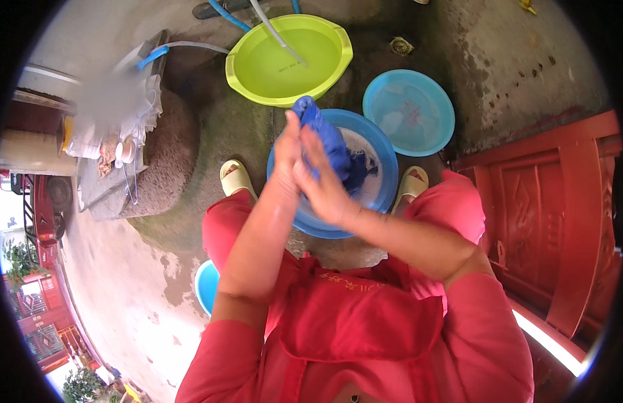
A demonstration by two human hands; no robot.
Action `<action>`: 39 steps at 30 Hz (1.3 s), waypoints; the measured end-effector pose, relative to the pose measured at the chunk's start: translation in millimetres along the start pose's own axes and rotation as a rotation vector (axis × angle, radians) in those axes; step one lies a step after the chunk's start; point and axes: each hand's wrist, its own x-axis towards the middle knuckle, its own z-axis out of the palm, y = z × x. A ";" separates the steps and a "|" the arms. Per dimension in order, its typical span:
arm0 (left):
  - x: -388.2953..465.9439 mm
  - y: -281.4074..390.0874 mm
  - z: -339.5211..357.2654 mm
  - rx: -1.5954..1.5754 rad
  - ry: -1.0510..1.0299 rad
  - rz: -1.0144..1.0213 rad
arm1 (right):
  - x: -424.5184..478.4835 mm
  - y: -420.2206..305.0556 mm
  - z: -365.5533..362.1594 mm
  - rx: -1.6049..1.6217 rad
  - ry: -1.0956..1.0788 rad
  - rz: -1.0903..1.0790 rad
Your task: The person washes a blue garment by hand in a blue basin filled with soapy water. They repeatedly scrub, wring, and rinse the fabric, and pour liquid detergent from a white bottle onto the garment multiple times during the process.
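Observation:
A wet blue cloth (pixel 327 138) is bunched up between my hands, its top end sticking up above the fingers. My left hand (pixel 287 153) grips it from the left side. Pressed against the left palm, my right hand (pixel 319 181) holds the cloth from the near side; its fingers are blurred. Both hands are over a blue plastic basin (pixel 387 176) between my feet. Whitish sudsy water fills that basin, and darker blue fabric (pixel 361 169) lies in it. How much of the cloth is inside my grip is hidden.
Beyond stands a lime-green tub (pixel 231 75) of water with a pale hose (pixel 271 30) running into it. A light-blue basin (pixel 377 101) with water is at the right. A stone slab (pixel 97 194) holds a blue-handled brush (pixel 153 56). A red metal door (pixel 528 216) stands at right.

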 end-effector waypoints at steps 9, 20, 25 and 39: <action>-34.5 -5.2 10.8 0.003 -0.301 -0.186 | 85.3 37.2 -88.1 0.705 0.199 0.632; 3.0 12.5 -28.3 -0.070 0.030 -0.018 | 19.8 2.4 -7.5 -0.086 0.239 -0.360; 6.0 -27.5 7.6 -0.017 0.149 0.158 | 57.5 3.5 -19.5 0.090 0.475 0.307; 6.4 -9.0 -15.2 -0.156 -0.186 -0.059 | 21.8 -3.0 -13.1 -0.205 0.288 -0.222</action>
